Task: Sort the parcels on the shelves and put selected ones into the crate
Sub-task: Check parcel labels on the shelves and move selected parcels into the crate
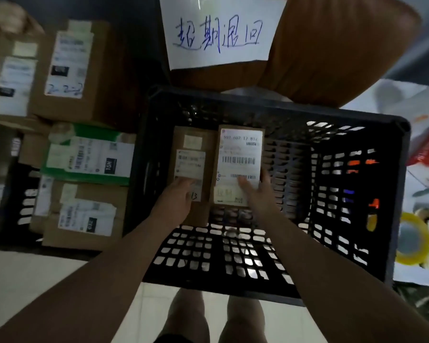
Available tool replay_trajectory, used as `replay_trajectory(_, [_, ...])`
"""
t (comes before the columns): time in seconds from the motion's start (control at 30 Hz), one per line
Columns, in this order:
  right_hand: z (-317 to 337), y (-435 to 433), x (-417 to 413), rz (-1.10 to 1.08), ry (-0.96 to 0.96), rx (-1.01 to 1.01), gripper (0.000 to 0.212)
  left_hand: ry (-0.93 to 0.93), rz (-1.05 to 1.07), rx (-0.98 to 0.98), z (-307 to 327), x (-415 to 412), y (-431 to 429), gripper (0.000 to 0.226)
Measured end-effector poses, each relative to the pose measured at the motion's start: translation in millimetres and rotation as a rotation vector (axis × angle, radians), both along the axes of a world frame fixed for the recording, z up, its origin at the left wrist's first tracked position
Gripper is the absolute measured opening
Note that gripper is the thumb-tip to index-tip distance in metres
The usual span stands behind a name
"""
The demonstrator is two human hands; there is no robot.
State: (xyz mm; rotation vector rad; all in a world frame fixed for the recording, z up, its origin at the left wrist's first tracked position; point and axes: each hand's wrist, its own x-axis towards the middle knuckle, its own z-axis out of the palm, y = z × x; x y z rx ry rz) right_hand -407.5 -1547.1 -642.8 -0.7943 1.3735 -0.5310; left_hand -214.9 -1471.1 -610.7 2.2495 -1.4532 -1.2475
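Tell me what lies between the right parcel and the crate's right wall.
Nothing: only the bare slotted floor of the crate separates the right parcel from that wall, as the head view shows.
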Motion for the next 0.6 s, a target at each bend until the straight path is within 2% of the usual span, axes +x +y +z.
replay_trajectory(0.07, [-12,-6,1,0.027,0.019,-0.034,0.05,-0.05,-0.066,0.072,-16,-3,-4,0.05])
replay_trajectory(0.17, [-29,-13,-4,0.089,0.03,-0.065,0.054,-0.222,-0.181,0.189,-30,-10,-7,0.064])
replay_trajectory(0.33, [-40,-16,-14,0.151,0.148,-0.074,0.055,-0.326,-0.198,0.186,-36,-23,-3,0.076])
replay_trajectory(0.5, [-36,-23,-15,0.201,0.322,-0.027,0.047,-0.356,-0.211,0.214,-35,-24,-5,0.072])
replay_trajectory(0.6, [-28,-30,-11,0.285,0.384,-0.002,0.064,-0.371,-0.223,0.229,-27,-23,-7,0.067])
